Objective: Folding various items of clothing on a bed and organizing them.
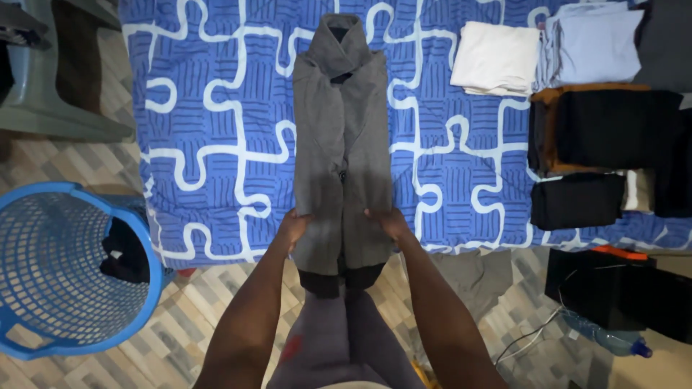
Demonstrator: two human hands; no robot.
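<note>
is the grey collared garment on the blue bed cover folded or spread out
Partly folded: the grey collared garment lies as a narrow strip, sides turned inward, left hand and right hand on its lower edges.

A grey collared cloth jacket with dark hem point(342, 144) is lying lengthwise, sleeves folded in to a narrow strip, collar pointing away, its lower end hanging over the bed's near edge.

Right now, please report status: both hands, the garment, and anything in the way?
Left hand and right hand press the grey shirt's lower edges. Shirt folded narrow, collar away, on blue bedsheet. Nothing in the way.
</note>
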